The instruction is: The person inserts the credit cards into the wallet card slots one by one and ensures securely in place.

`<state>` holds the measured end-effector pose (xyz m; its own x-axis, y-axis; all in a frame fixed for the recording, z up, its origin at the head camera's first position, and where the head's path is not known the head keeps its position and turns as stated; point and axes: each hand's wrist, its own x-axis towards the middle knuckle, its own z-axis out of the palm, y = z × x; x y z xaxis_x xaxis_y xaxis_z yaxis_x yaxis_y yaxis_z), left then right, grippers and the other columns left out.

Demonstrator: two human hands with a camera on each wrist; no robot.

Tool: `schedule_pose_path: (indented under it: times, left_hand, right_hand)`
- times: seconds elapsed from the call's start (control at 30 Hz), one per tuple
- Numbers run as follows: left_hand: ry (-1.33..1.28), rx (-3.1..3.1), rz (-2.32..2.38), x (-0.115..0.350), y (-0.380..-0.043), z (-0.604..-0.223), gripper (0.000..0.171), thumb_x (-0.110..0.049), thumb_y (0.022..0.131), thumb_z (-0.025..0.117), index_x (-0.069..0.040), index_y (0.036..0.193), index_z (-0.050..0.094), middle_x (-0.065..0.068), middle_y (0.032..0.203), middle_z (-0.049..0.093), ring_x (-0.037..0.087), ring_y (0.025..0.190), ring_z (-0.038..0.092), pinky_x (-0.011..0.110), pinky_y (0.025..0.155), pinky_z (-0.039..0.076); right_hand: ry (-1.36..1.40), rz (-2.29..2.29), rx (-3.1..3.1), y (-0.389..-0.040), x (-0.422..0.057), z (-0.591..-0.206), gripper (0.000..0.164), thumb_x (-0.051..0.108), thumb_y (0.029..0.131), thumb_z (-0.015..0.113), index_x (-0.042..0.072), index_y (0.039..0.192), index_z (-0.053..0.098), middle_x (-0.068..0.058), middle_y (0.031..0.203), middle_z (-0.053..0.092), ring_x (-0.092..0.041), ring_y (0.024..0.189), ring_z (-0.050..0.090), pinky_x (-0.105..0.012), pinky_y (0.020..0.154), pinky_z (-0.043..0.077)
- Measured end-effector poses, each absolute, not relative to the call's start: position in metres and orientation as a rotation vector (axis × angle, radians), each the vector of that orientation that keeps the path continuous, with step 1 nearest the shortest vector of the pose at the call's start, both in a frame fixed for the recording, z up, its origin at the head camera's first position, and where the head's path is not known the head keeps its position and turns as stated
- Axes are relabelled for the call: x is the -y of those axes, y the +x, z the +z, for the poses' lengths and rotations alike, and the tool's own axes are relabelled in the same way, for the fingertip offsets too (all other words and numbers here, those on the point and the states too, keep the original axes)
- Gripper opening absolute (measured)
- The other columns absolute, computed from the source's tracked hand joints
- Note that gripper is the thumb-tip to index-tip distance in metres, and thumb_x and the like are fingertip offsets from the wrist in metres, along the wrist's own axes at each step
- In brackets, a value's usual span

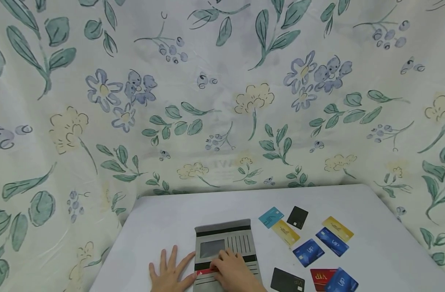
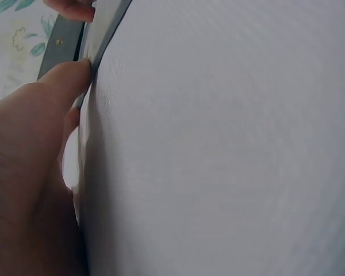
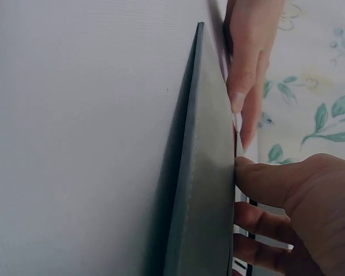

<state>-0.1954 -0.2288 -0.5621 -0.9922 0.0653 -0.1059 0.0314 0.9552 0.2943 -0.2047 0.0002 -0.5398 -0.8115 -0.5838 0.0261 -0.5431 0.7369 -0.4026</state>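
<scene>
A grey open wallet [image 1: 240,244] with black bands, a clear window and several slots lies on the white table. A strip of a red card [image 1: 205,271] shows across its lower part. My right hand [image 1: 234,271] is over the wallet, its curled fingers and thumb pinching the right end of the red card. My left hand [image 1: 171,272] lies spread on the table at the wallet's left edge, thumb tip touching the edge near the card. In the right wrist view the wallet's side [image 3: 210,172] rises slightly off the table, with the right thumb close to its top.
Right of the wallet lie loose cards: a teal card [image 1: 271,217], gold cards [image 1: 338,229], several blue cards [image 1: 308,252], black cards [image 1: 297,217] and a red VIP card [image 1: 320,278] partly under a blue one. A floral curtain [image 1: 222,101] hangs behind the table [image 1: 164,219].
</scene>
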Motion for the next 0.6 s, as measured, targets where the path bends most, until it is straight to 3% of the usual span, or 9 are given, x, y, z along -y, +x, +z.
schedule_pose_path:
  times: [0.2, 0.33, 0.6]
  left_hand:
    - [0.078, -2.987, 0.441, 0.231, -0.197, -0.564, 0.076, -0.077, 0.083, 0.051, -0.029, 0.142, 0.047, 0.031, 0.156, 0.025, 0.062, 0.142, 0.007, 0.083, 0.101, -0.005]
    - [0.08, -2.994, 0.469, 0.233, -0.196, -0.565, 0.075, -0.076, 0.083, 0.053, -0.03, 0.142, 0.047, 0.031, 0.156, 0.025, 0.061, 0.142, 0.006, 0.082, 0.101, -0.006]
    - [0.072, -2.988, 0.451, 0.23, -0.197, -0.564, 0.077, -0.077, 0.082, 0.052, -0.028, 0.142, 0.047, 0.03, 0.156, 0.026, 0.061, 0.142, 0.008, 0.082, 0.101, -0.005]
  right_hand:
    - [-0.953, -0.674, -2.801, -0.207, 0.001, -0.546, 0.017, 0.04, 0.093, 0.068, 0.031, 0.107, 0.066, 0.015, 0.096, 0.049, -0.006, 0.092, 0.041, -0.043, 0.083, 0.045]
    - [-0.98, -0.643, -2.775, -0.21, 0.014, -0.55, 0.031, 0.048, 0.089, 0.07, 0.031, 0.114, 0.065, 0.015, 0.095, 0.046, -0.006, 0.09, 0.036, -0.039, 0.078, 0.041]
    - [-0.919, -0.617, -2.774, -0.209, 0.027, -0.545, 0.036, 0.044, 0.082, 0.078, 0.028, 0.111, 0.064, 0.015, 0.095, 0.046, -0.006, 0.092, 0.037, -0.045, 0.085, 0.044]
